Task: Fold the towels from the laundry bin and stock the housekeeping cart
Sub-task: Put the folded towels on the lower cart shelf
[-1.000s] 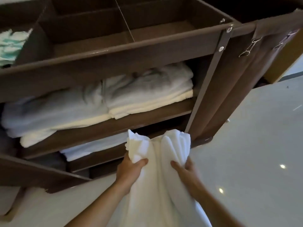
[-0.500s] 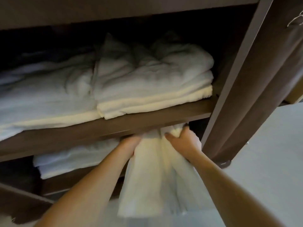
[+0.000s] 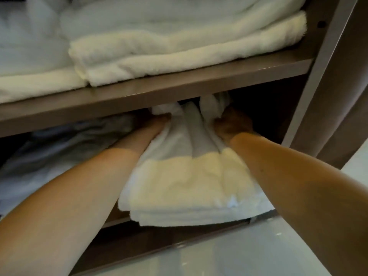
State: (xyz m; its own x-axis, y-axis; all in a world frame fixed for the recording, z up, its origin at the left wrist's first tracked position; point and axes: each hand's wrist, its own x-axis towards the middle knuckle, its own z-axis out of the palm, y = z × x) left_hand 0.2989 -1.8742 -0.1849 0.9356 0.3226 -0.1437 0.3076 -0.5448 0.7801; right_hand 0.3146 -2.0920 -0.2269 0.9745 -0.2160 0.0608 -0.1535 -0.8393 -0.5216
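A folded white towel (image 3: 189, 188) lies half inside the lower shelf of the brown housekeeping cart (image 3: 151, 94), its near edge hanging over the shelf front. My left hand (image 3: 157, 121) grips the towel's far left end under the shelf board. My right hand (image 3: 233, 122) grips its far right end, fingers curled into the bunched cloth. Both hands sit deep in the shadow of the lower compartment, and their fingertips are hidden by the towel.
Folded white towels (image 3: 179, 50) are stacked on the shelf above. More pale linen (image 3: 59, 144) lies on the lower shelf at the left. The cart's grey corner post (image 3: 318, 62) and brown side curtain (image 3: 350, 96) stand at right. Pale floor (image 3: 258, 251) lies below.
The camera and both hands moved in towards the cart. The towel went from hanging in front of the cart into the lower shelf.
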